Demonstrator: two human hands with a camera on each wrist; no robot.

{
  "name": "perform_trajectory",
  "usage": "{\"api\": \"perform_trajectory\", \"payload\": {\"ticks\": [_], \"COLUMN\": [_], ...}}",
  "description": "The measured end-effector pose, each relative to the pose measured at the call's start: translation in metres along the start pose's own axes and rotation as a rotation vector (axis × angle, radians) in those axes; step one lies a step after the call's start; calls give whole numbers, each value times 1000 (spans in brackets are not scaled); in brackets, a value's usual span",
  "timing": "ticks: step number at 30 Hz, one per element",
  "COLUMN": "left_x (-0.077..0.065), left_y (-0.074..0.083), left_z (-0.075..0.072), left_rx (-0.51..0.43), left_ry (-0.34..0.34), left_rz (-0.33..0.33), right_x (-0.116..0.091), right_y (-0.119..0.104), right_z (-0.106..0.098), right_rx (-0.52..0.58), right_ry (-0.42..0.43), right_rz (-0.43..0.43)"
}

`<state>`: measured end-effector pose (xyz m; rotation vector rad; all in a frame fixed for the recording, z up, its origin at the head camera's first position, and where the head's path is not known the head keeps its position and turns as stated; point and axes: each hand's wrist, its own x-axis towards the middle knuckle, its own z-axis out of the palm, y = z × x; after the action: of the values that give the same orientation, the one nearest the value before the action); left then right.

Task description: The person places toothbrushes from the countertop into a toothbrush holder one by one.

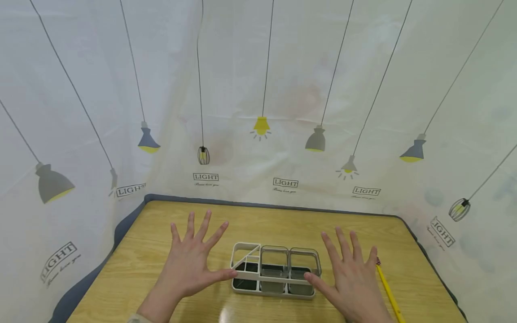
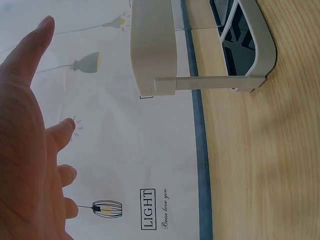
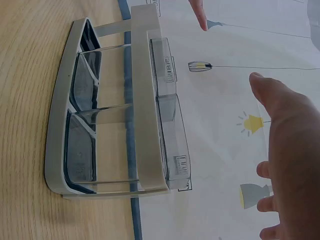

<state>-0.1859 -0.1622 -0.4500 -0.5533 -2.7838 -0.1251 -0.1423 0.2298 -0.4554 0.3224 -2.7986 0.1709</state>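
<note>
A white holder rack stands upright on the wooden table between my two hands. Two clear cups fill its middle and right places, and its left place has a white slanted divider. My left hand hovers on the left side with fingers spread, its thumb tip overlapping the rack's left edge in the head view. On the other side my right hand is spread likewise, its thumb near the right cup. Both wrist views show gaps between the hands and the rack, and neither hand holds anything.
A yellow stick with a dark patterned tip lies on the table beside my right hand. Behind and around the table hangs a pale sheet printed with lamps; its blue border runs along the table's edges.
</note>
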Motion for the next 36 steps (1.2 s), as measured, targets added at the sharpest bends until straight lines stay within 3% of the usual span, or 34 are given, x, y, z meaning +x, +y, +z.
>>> {"api": "perform_trajectory", "payload": {"ticks": [7, 14, 19, 22, 26, 32, 36], "left_x": [0, 4, 9, 12, 16, 25, 28], "left_y": [0, 0, -5, -10, -16, -16, -13], "left_z": [6, 10, 20, 30, 45, 59, 61], "left_rx": [-35, -112, -302, -448, -553, -645, -787], "left_ry": [-5, 4, -36, -56, -64, -97, -150], "left_rz": [3, 24, 30, 26, 33, 30, 21], "right_x": [-3, -4, -2, 0, 1, 3, 5], "right_y": [4, 11, 21, 30, 41, 52, 58], "right_z": [-5, -13, -9, -4, 2, 12, 26], "right_rx": [16, 197, 337, 437, 562, 627, 652], "right_ry": [11, 12, 29, -13, -96, -147, -177], "right_rz": [2, 52, 98, 166, 295, 388, 418]}}
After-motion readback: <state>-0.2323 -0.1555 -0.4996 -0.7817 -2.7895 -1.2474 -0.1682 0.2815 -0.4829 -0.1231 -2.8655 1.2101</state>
